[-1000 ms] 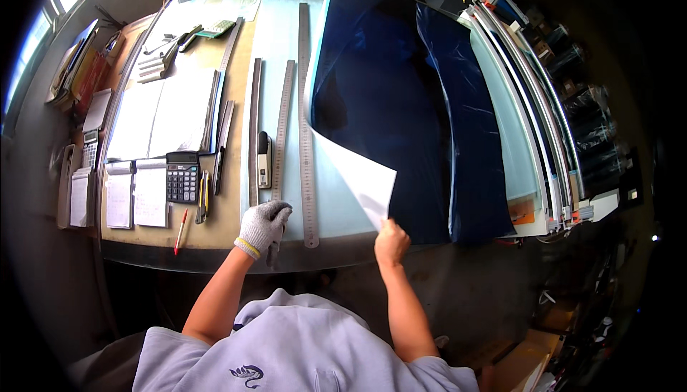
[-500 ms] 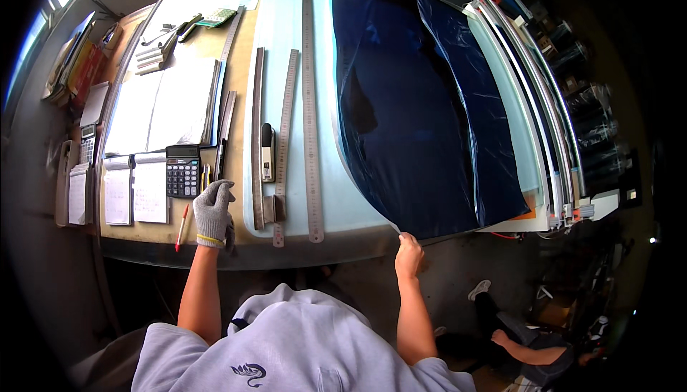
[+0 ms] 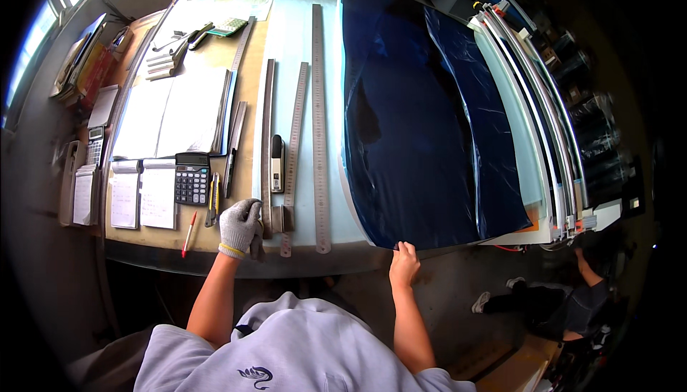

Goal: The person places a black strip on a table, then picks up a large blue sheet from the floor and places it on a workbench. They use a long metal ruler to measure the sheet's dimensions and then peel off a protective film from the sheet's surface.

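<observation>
A dark blue, glossy film sheet point(image 3: 408, 127) lies across the right half of the table, with creases down its right side. My bare right hand point(image 3: 405, 263) pinches its near edge, close to the left corner. On my left hand point(image 3: 242, 227) is a grey knit glove; its fingers are curled closed, and whatever may be inside them is hidden. That hand is at the table's near edge, just left of a small metal block point(image 3: 283, 218). Beyond the block stand a black-and-silver stapler point(image 3: 277, 164) and several metal rulers point(image 3: 319, 127). Left of the glove are a yellow cutter knife point(image 3: 215, 195) and a red pen point(image 3: 189, 234).
A black calculator point(image 3: 192, 181), notepads point(image 3: 158, 195) and an open binder point(image 3: 172, 116) occupy the left side. Long rails point(image 3: 547, 120) run along the table's right end. Another person point(image 3: 565, 306) is on the floor area at lower right.
My left hand has moved right, toward the metal block. The film's near left corner has shifted left and its edge is straighter, with my right hand still on it. The other person has moved.
</observation>
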The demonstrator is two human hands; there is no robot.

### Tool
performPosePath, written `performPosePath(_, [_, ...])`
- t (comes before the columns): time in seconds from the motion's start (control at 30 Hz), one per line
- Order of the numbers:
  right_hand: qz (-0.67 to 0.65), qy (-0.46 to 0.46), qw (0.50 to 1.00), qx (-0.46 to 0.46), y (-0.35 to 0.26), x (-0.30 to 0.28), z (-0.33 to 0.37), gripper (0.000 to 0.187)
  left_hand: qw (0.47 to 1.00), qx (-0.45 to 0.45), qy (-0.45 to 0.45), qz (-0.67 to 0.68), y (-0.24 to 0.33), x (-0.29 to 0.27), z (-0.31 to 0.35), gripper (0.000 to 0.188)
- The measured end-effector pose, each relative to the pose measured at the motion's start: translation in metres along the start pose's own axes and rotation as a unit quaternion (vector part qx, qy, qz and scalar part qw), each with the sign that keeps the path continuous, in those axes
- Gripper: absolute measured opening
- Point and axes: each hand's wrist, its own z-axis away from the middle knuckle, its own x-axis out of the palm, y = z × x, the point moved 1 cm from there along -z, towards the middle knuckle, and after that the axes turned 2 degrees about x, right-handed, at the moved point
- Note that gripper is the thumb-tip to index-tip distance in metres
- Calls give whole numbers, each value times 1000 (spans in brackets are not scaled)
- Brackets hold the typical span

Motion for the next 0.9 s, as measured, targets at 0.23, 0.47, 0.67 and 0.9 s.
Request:
performPosePath(0.23, [10, -1, 1000, 17, -6, -5, 2, 20, 991, 24, 8, -131, -43, 17, 10, 19])
performPosePath(0.47, [7, 8, 1000, 13, -11, -4, 2, 19, 990, 0, 47, -131, -50, 25, 13, 20])
performPosePath(0.67, [25, 3, 1000, 15, -8, 5, 4, 22, 990, 12, 73, -117, -55, 29, 14, 18])
performPosePath(0.9, [38, 5, 999, 6, -10, 3, 4, 24, 990, 4, 72, -118, -59, 32, 13, 18])
